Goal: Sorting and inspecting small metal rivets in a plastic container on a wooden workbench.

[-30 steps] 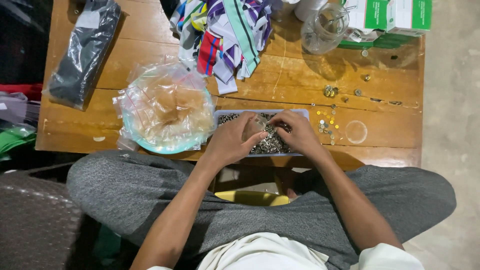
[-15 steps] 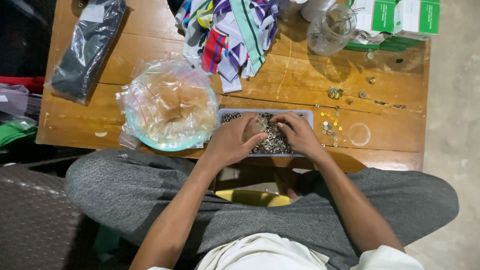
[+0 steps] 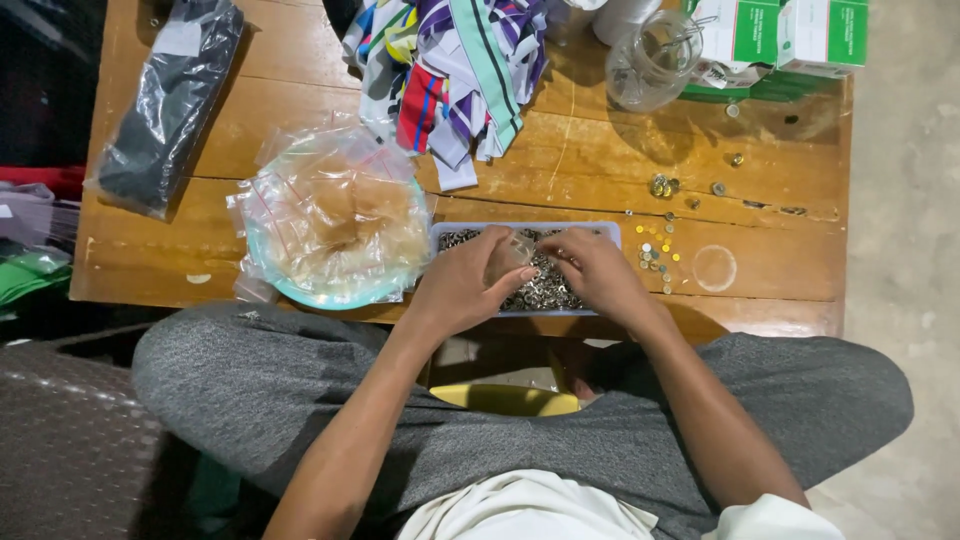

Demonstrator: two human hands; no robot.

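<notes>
A shallow pale-blue rectangular tray (image 3: 612,232) lies at the near edge of the wooden table (image 3: 600,140), filled with small silvery metal pieces (image 3: 548,292). Both my hands are over it. My left hand (image 3: 468,288) pinches a small clear plastic bag (image 3: 518,248) between thumb and fingers. My right hand (image 3: 592,272) is close against it, fingertips pinched together at the bag's edge, seemingly on a few of the pieces. The hands hide much of the tray.
Left of the tray, a turquoise plate (image 3: 330,298) carries a heap of clear zip bags (image 3: 335,215). Loose gold and silver bits (image 3: 655,255) and a clear ring (image 3: 714,268) lie to the right. Striped fabric (image 3: 455,70), a glass jar (image 3: 650,65), green-white boxes (image 3: 790,35) and a black wrapped bundle (image 3: 165,100) lie behind.
Both hands stay over the tray, with only small finger movements. The left hand's fingers have opened a little around the clear bag.
</notes>
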